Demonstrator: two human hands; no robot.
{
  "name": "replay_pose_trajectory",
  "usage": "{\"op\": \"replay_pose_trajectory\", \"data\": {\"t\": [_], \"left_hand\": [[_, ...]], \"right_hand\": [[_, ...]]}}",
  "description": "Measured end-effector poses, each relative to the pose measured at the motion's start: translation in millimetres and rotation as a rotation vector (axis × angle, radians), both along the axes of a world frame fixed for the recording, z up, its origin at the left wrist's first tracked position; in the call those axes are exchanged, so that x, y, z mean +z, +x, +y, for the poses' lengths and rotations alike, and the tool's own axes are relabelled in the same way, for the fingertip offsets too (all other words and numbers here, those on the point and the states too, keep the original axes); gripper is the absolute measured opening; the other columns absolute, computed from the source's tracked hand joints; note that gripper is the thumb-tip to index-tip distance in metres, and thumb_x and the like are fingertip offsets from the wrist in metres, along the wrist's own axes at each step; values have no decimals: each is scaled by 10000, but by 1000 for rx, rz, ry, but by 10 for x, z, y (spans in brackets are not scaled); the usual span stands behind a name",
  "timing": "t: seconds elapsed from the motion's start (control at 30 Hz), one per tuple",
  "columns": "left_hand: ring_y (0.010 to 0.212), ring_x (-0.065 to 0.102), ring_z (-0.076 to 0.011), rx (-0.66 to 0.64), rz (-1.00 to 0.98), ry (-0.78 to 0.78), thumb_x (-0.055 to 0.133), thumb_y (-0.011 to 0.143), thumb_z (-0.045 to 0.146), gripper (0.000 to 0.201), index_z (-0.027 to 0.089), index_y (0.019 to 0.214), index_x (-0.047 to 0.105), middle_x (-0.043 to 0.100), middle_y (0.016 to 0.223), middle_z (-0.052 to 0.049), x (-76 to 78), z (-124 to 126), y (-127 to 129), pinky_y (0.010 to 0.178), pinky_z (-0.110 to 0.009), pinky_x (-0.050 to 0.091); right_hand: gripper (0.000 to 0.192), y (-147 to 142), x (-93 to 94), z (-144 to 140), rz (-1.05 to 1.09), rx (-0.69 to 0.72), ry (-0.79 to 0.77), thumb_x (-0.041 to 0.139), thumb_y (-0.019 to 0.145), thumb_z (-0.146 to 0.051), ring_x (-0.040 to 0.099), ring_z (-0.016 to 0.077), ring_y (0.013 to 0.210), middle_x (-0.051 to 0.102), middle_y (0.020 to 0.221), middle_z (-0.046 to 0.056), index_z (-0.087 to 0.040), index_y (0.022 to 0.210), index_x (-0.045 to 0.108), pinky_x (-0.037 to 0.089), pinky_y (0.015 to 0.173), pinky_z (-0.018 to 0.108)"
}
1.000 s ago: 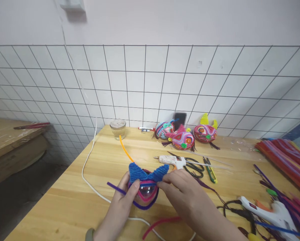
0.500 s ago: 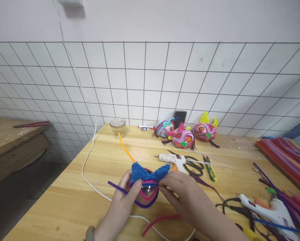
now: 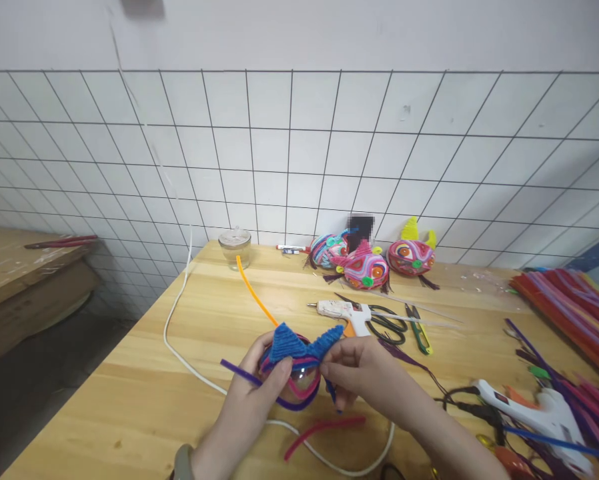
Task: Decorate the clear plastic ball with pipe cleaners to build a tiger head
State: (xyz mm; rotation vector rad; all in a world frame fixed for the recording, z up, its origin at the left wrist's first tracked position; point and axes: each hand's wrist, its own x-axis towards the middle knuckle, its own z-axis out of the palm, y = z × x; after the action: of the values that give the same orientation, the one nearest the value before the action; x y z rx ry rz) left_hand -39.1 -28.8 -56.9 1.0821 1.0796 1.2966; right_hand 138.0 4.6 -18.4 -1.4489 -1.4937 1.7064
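My left hand (image 3: 259, 393) is wrapped round a clear ball (image 3: 305, 379) banded with pink, blue and purple pipe cleaners, its thumb pressing on the front. Two blue pipe-cleaner ears (image 3: 287, 343) stand up from the top of the ball. A loose end of purple pipe cleaner (image 3: 237, 371) sticks out to the left, and its length curves under the ball. At the ball's right side my right hand (image 3: 362, 367) pinches a dark blue-purple pipe cleaner (image 3: 332, 390), whose end shows below the fingers. An orange pipe cleaner (image 3: 254, 293) lies behind the ball.
Behind lie a glue gun (image 3: 342, 310), black-handled scissors (image 3: 387, 325) and green snips (image 3: 419, 331). Several finished wrapped heads (image 3: 364, 267) and a lidded glass jar (image 3: 235, 250) stand near the wall. Rightward are another glue gun (image 3: 539, 420) and pipe-cleaner bundles (image 3: 569, 307). A white cord (image 3: 172, 353) crosses the table.
Both hands and the ball have shifted slightly right. My right fingers have turned and curled, and the dark pipe cleaner's end now shows beneath them. The camera view has tilted a little.
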Motion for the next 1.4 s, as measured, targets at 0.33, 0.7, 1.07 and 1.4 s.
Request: {"op": "replay_pose_trajectory", "data": {"t": [0.33,0.7,1.07,1.4], "left_hand": [[1028,605,-235,-4,61,56,622,798,350,341,183,1086,546,654,1121,-99,-39,2,7,903,-331,472],[997,601,-241,60,33,41,649,767,385,384,185,1072,531,641,1074,-92,-53,-4,26,861,-330,492],[983,633,-238,93,39,23,664,740,423,418,179,1065,566,684,1059,-94,-44,19,22,852,-320,510],[969,643,-233,137,26,51,665,761,359,350,187,1060,603,699,1051,-81,-95,18,33,838,-310,518]], "right_hand": [[263,-45,-86,1,182,-96,-130,672,595,-315,618,125,386,601,445,-72,-195,745,492,463,402,205],[344,-100,-140,-4,254,-243,-173,761,544,-338,652,131,449,686,527,-6,-181,750,535,500,480,222],[444,-131,-140,5,246,-257,-118,805,484,-444,631,122,419,665,472,-16,-173,721,545,500,477,223],[432,-105,-114,5,261,-248,-130,812,489,-422,669,145,486,689,512,-2,-168,731,560,520,534,249]]}}
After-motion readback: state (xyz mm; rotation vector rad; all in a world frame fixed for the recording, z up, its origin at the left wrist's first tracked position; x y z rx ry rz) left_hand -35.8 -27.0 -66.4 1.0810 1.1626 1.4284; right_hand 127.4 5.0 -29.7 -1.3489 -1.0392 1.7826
